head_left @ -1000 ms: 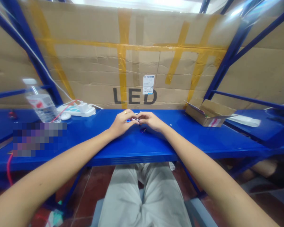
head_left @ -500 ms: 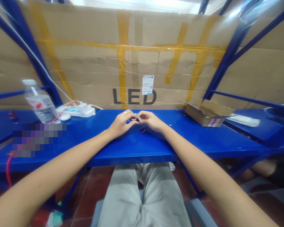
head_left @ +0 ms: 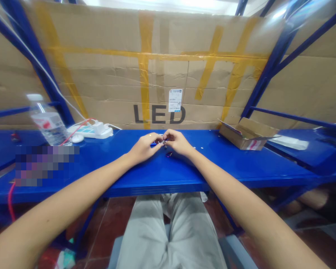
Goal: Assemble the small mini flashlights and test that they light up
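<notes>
My left hand (head_left: 146,147) and my right hand (head_left: 177,142) meet over the middle of the blue table (head_left: 156,173). Their thumbs and fingers pinch a small shiny metal piece (head_left: 164,142) between them, too small to name and partly covered by the fingertips. A ring shows on a finger of my left hand. Just below the fingertips, a small dark, shiny piece (head_left: 169,154) lies on the tabletop.
A plastic water bottle (head_left: 49,121) stands at the left beside a white power strip (head_left: 92,130) with cables. At the right sits an open cardboard box (head_left: 246,136). A large taped carton (head_left: 109,82) rises behind the table, between blue metal posts.
Both hands stay together around the metal piece. The right fingers have shifted slightly up, and a little more of the piece shows between the fingertips.
</notes>
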Tool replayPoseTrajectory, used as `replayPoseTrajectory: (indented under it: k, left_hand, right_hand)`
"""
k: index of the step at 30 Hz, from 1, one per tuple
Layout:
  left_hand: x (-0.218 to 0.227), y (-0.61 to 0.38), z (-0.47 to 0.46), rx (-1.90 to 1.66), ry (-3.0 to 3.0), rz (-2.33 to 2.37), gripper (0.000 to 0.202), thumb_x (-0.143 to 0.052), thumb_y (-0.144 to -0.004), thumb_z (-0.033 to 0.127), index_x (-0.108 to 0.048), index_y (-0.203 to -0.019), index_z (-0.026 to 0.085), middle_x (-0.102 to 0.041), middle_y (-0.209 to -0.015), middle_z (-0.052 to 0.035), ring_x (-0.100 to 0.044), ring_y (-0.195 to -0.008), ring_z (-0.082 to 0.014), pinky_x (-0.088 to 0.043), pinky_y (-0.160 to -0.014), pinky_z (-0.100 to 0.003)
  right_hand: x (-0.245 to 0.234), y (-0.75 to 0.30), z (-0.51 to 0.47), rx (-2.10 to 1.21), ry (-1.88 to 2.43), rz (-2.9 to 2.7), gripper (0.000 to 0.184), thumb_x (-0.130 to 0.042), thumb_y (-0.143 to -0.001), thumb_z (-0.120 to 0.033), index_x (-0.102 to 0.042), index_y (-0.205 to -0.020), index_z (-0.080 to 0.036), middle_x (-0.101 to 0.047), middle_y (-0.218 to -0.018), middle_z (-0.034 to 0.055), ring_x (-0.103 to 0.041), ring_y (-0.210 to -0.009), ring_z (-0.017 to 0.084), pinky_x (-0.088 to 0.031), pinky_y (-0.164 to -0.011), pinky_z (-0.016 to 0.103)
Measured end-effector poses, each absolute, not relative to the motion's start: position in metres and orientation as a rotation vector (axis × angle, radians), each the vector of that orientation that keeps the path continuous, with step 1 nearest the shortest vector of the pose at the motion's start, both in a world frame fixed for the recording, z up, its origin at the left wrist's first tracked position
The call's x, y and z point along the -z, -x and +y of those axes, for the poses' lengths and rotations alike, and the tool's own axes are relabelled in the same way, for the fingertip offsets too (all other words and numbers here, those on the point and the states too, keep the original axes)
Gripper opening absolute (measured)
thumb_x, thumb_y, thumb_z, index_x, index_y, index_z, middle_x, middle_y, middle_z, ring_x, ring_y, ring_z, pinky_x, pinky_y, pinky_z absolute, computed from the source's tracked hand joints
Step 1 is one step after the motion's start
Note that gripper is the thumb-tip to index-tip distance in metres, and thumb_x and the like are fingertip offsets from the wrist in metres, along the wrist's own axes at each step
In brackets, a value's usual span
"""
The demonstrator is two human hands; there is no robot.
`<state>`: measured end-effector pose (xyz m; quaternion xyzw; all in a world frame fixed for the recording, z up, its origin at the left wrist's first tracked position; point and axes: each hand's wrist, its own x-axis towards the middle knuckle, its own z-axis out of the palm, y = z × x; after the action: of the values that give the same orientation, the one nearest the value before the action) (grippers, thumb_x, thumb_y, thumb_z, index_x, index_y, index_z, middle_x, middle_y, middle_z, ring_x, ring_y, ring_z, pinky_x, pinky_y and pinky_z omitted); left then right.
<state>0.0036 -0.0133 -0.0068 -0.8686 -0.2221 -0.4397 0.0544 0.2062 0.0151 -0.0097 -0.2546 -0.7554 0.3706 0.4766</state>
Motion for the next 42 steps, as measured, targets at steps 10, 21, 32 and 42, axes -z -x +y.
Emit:
replayPoseTrajectory:
  k: [10, 21, 32, 42]
  left_hand:
    - [0.0066, -0.0030, -0.0128, 1.322, 2.515, -0.608, 0.009, -0.056, -0.098, 0.021, -0.065, -0.097, 0.019, -0.072, -0.095, -0.0065, -0.068, -0.090, -0.0174, -0.054, -0.085, -0.031]
    - [0.0067, -0.0035, -0.0131, 1.331, 2.530, -0.604, 0.010, -0.056, -0.098, 0.020, -0.065, -0.103, 0.019, -0.072, -0.099, -0.0075, -0.068, -0.093, -0.0175, -0.054, -0.086, -0.031]
    - [0.0061, -0.0036, -0.0127, 1.306, 2.559, -0.622, 0.007, -0.058, -0.097, 0.021, -0.063, -0.101, 0.018, -0.070, -0.094, -0.0059, -0.066, -0.087, -0.0161, -0.054, -0.082, -0.029]
    - [0.0083, -0.0028, -0.0088, 1.271, 2.573, -0.667, 0.009, -0.058, -0.096, 0.020, -0.066, -0.100, 0.019, -0.067, -0.102, -0.0073, -0.066, -0.094, -0.0181, -0.054, -0.086, -0.033]
  right_hand:
    - [0.0093, -0.2063, 0.0153, -0.866, 0.624, -1.881, 0.020, -0.070, -0.068, -0.019, -0.057, -0.083, -0.020, -0.062, -0.079, -0.0014, -0.060, -0.077, 0.017, -0.050, -0.075, 0.033]
    - [0.0079, -0.2060, 0.0132, -0.916, 0.632, -1.866, 0.022, -0.070, -0.068, -0.019, -0.056, -0.084, -0.020, -0.063, -0.081, -0.0008, -0.061, -0.079, 0.017, -0.050, -0.077, 0.034]
    - [0.0130, -0.2043, 0.0159, -1.055, 0.613, -1.849, 0.027, -0.071, -0.065, -0.020, -0.052, -0.085, -0.022, -0.062, -0.076, -0.0031, -0.061, -0.073, 0.017, -0.049, -0.070, 0.031]
    - [0.0143, -0.2015, 0.0107, -1.133, 0.622, -1.852, 0.030, -0.068, -0.066, -0.015, -0.052, -0.090, -0.022, -0.062, -0.081, -0.0036, -0.064, -0.074, 0.016, -0.053, -0.069, 0.031]
